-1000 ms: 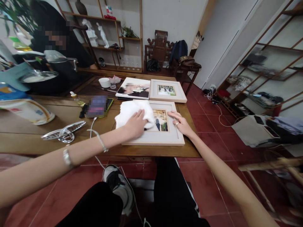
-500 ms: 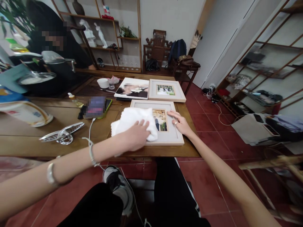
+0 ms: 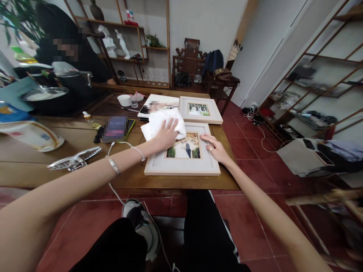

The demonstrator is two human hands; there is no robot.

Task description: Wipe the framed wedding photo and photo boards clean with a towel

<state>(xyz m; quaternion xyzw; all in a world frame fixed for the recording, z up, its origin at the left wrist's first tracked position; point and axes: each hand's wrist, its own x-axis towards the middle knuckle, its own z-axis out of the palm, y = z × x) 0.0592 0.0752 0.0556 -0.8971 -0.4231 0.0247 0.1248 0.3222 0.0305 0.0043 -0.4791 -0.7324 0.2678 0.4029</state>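
Observation:
My left hand (image 3: 166,135) presses a folded white cloth (image 3: 159,122) against the upper left part of a picture frame (image 3: 159,169) and grips it, fingers over the top. This frame is pale wood with a wide white mat around a small photo (image 3: 184,148), and it lies flat near the table's front edge. On the frame's right side rests my right hand (image 3: 217,148), fingers stretched out and touching the mat, with a ring on one finger. Behind lies a second framed photo (image 3: 214,115). Left of it, the cloth partly covers a larger photo panel (image 3: 154,99).
A phone (image 3: 115,128) with a cable, a small dropper bottle (image 3: 92,121), a metal ornament (image 3: 74,158) and a white bowl (image 3: 124,100) stand on the wooden table (image 3: 119,181). A large soft pack (image 3: 31,132) is at left. A person in black (image 3: 70,41) sits beyond.
My left hand has pushed the cloth up and away, from the frame's lower left to its upper edge, uncovering more of the photo. My right hand stays in place.

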